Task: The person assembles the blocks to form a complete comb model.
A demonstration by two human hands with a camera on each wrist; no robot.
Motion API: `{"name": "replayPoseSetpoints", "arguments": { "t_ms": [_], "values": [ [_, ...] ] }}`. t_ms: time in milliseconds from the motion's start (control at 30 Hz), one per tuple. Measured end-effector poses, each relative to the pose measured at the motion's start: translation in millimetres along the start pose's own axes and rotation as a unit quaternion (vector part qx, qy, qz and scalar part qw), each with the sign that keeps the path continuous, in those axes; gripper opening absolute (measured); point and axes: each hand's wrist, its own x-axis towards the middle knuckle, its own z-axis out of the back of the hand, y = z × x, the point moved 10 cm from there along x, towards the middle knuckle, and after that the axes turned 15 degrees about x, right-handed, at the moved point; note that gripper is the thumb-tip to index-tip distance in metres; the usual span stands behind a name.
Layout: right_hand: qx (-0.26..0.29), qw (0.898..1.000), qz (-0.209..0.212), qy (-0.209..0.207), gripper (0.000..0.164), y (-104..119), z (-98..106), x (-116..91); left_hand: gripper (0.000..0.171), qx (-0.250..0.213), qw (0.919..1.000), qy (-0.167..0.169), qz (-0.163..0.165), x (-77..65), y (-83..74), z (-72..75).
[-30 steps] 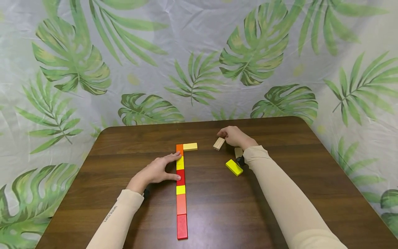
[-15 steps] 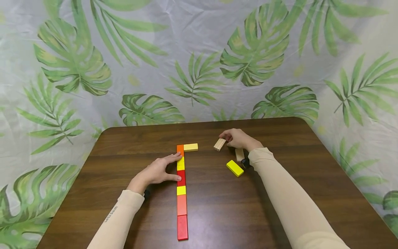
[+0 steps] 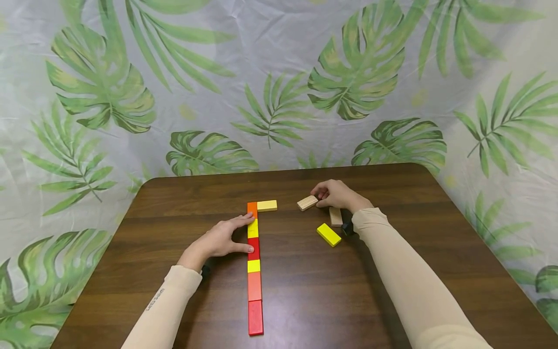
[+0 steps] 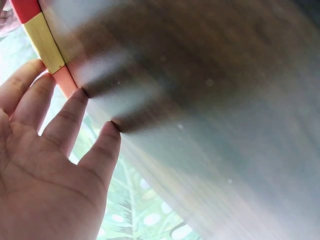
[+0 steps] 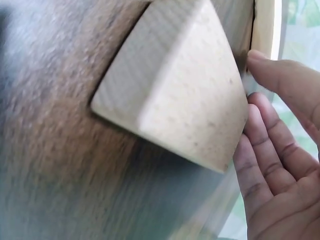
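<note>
A straight row of flat coloured blocks runs away from me; a red block is nearest and an orange block farthest. My left hand lies along its left side, fingers extended, thumb at a red block and fingertips at the orange and yellow blocks. A pale yellow block sits crosswise at the far end. My right hand pinches the right end of a grooved natural wood block, thumb on the near side. Its index fingertip is hidden in the right wrist view.
A second plain wooden block lies under my right wrist, large in the right wrist view. Near it is a loose yellow block. The brown wooden table ends at a leaf-print curtain behind.
The grooved wooden block has turned from a steep diagonal to lie more sideways, and my right hand has shifted slightly right. The left hand and the row stay put.
</note>
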Motion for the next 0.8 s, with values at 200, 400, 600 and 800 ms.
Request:
{"name": "replayPoseSetpoints", "arguments": {
  "t_ms": [200, 400, 600, 800],
  "values": [
    [0.010, 1.000, -0.011, -0.004, 0.033, -3.7, 2.2, -3.2, 0.092, 0.003, 1.0000, 0.000, 0.003, 0.1, 0.7, -0.6],
    [0.015, 1.000, -0.011, -0.008, 0.036, -4.6, 2.6, -4.1, 0.092, 0.001, 1.0000, -0.002, 0.005, -0.2, 0.5, -0.6],
    [0.010, 1.000, -0.006, -0.015, 0.032, -4.6, 2.0, -4.2, 0.092, 0.003, 1.0000, 0.000, 0.007, 0.1, 1.3, -1.3],
    [0.008, 1.000, 0.003, -0.021, 0.030, -5.8, 1.1, -4.3, 0.092, 0.001, 0.9999, 0.001, 0.010, 0.3, 2.1, -1.9]
  ]
}}
